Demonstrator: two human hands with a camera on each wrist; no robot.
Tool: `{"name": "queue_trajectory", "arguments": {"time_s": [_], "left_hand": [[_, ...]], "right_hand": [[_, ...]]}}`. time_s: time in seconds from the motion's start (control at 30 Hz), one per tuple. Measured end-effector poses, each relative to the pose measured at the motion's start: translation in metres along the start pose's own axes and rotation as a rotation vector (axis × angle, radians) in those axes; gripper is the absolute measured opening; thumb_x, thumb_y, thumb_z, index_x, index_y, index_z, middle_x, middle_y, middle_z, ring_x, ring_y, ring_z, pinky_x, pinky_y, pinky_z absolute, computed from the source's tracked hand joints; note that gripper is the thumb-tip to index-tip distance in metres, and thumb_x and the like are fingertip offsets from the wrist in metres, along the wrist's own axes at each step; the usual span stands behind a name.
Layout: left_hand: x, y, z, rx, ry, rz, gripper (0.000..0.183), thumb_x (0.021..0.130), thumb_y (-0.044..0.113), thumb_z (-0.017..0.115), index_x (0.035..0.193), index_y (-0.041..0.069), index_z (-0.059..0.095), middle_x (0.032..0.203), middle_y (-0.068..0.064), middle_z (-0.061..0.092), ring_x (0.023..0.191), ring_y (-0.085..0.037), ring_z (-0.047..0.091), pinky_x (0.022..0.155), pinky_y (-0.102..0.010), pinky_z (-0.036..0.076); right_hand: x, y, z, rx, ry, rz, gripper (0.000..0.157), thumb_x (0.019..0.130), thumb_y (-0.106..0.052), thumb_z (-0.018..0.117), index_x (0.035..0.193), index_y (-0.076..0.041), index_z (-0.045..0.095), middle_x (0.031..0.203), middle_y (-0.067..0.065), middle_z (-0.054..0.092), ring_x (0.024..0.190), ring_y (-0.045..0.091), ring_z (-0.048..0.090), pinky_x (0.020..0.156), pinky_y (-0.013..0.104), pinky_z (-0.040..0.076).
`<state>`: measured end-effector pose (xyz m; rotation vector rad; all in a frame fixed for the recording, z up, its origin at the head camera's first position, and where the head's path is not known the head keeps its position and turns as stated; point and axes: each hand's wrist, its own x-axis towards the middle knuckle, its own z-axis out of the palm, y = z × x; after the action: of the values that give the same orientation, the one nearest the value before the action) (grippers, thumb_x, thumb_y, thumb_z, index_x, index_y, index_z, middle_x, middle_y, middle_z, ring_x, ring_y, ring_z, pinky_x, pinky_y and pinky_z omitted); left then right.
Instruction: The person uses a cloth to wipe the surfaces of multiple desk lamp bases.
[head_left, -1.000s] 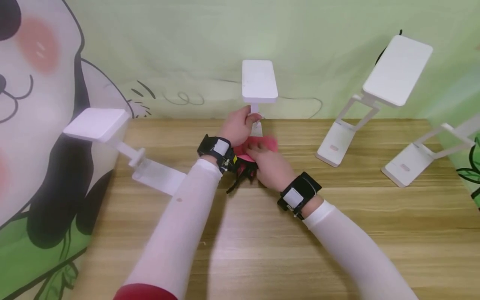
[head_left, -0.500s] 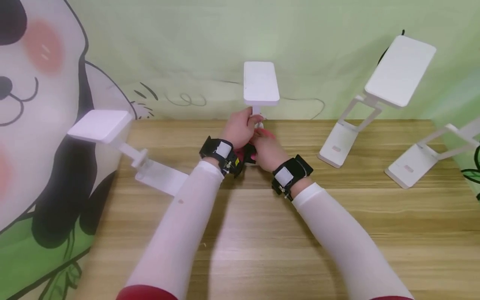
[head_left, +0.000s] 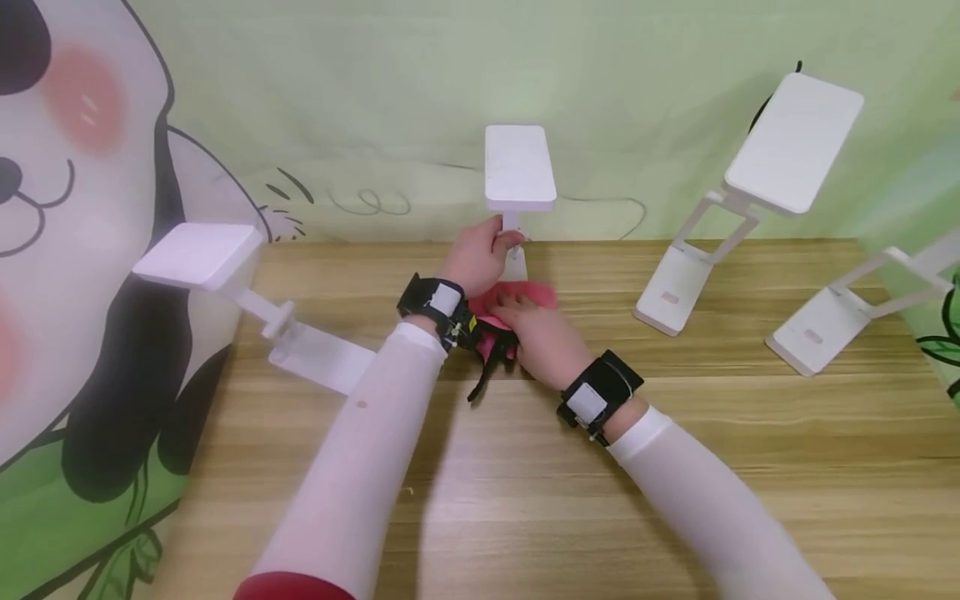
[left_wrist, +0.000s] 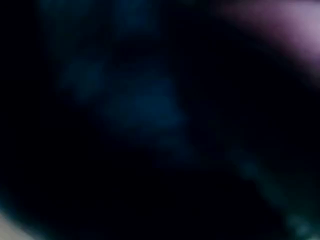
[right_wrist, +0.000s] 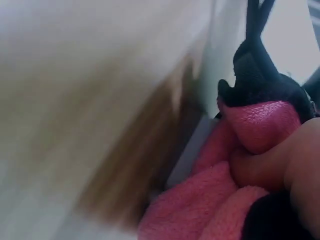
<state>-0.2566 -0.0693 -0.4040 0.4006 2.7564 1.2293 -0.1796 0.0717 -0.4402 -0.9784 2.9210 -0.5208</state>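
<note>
In the head view, my left hand [head_left: 476, 254] pinches the stem of the middle white desk lamp [head_left: 519, 167] between thumb and fingers. Below it, my right hand [head_left: 551, 342] holds a fluffy pink cloth [head_left: 536, 292] against the lamp's base [head_left: 515, 267], whose near part the cloth covers. Black strap-like pieces [head_left: 491, 367] trail from the cloth's near side. From the right wrist, the right thumb [right_wrist: 260, 170] is tucked into the folds of the pink cloth. The left wrist view is almost wholly dark.
Another white lamp [head_left: 198, 254] stands at the left, its base partly behind the left forearm. Two more lamps, one upright [head_left: 797, 142] and one cut by the frame edge [head_left: 817, 329], stand at the right. A green printed wall [head_left: 375, 100] backs the wooden table [head_left: 525, 500].
My right hand pushed the cloth forward along the lamp base, then drew it back toward me. My left hand keeps its place on the stem.
</note>
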Motion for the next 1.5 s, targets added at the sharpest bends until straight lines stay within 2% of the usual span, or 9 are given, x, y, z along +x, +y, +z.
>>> {"name": "queue_trajectory", "arguments": {"time_s": [0.13,0.27,0.57,0.67,0.73,0.97,1.07,1.27,1.5], "left_hand": [[0.000,0.001,0.002,0.014,0.006,0.006,0.028,0.099,0.031,0.041,0.116,0.013,0.056,0.104,-0.010,0.065,0.079,-0.020,0.055,0.070,-0.030,0.043],[0.000,0.001,0.003,0.010,0.014,0.015,0.029,0.099,0.032,0.041,0.115,0.013,0.055,0.097,-0.010,0.062,0.074,-0.021,0.053,0.066,-0.029,0.041],[0.003,0.000,0.004,-0.021,-0.001,-0.003,0.025,0.100,0.027,0.040,0.115,0.014,0.055,0.105,-0.008,0.065,0.084,-0.020,0.057,0.073,-0.031,0.045],[0.005,-0.002,0.002,-0.035,-0.004,-0.011,0.026,0.100,0.028,0.040,0.115,0.015,0.055,0.109,-0.008,0.064,0.087,-0.020,0.056,0.075,-0.031,0.045],[0.005,-0.004,0.000,-0.042,0.000,-0.017,0.026,0.099,0.030,0.041,0.116,0.016,0.055,0.109,-0.009,0.064,0.087,-0.021,0.055,0.075,-0.032,0.044],[0.004,-0.009,-0.001,-0.003,0.032,0.007,0.028,0.098,0.034,0.042,0.113,0.015,0.057,0.104,-0.011,0.066,0.082,-0.020,0.055,0.073,-0.034,0.046],[0.003,-0.009,-0.001,0.000,0.032,0.001,0.027,0.098,0.033,0.043,0.113,0.015,0.057,0.099,-0.010,0.065,0.076,-0.021,0.054,0.068,-0.032,0.044],[0.002,-0.006,0.000,0.016,0.030,-0.003,0.026,0.099,0.032,0.041,0.112,0.015,0.056,0.093,-0.008,0.059,0.077,-0.021,0.052,0.067,-0.029,0.040],[0.004,-0.006,-0.002,-0.012,0.010,-0.026,0.026,0.100,0.029,0.040,0.115,0.014,0.055,0.096,-0.011,0.061,0.078,-0.022,0.054,0.068,-0.030,0.042]], "right_hand": [[-0.005,0.001,0.001,0.025,-0.015,-0.036,0.064,0.076,0.006,0.060,0.135,-0.016,0.050,0.141,0.011,0.048,0.129,0.029,0.044,0.096,0.047,0.047],[0.009,0.010,-0.001,0.075,-0.029,-0.056,0.063,0.075,0.008,0.059,0.134,-0.016,0.051,0.142,0.008,0.047,0.130,0.028,0.041,0.103,0.045,0.040],[0.042,0.024,-0.005,-0.020,0.043,0.006,0.040,0.075,0.005,0.060,0.114,-0.005,0.062,0.121,0.013,0.063,0.121,0.030,0.051,0.110,0.043,0.033],[0.036,0.018,-0.004,-0.036,0.058,-0.008,0.051,0.072,0.004,0.064,0.121,-0.010,0.060,0.128,0.009,0.060,0.120,0.029,0.051,0.102,0.043,0.041],[0.027,0.012,-0.004,-0.032,0.052,-0.015,0.055,0.076,0.003,0.063,0.127,-0.017,0.057,0.132,0.006,0.056,0.119,0.028,0.052,0.094,0.044,0.047],[0.003,-0.004,-0.011,-0.038,-0.106,-0.040,0.068,0.074,0.005,0.062,0.136,-0.020,0.050,0.140,0.011,0.047,0.119,0.032,0.048,0.077,0.045,0.053],[0.009,-0.002,-0.009,-0.036,-0.134,-0.067,0.069,0.071,0.001,0.067,0.135,-0.021,0.051,0.141,0.010,0.046,0.123,0.033,0.044,0.085,0.045,0.052],[0.036,0.011,-0.008,-0.027,-0.105,-0.055,0.051,0.072,-0.003,0.070,0.121,-0.014,0.060,0.128,0.008,0.058,0.122,0.029,0.048,0.107,0.044,0.036],[0.050,0.015,-0.008,-0.054,-0.039,-0.034,0.040,0.071,-0.002,0.069,0.110,-0.010,0.063,0.115,0.009,0.065,0.113,0.026,0.055,0.105,0.040,0.038]]}}
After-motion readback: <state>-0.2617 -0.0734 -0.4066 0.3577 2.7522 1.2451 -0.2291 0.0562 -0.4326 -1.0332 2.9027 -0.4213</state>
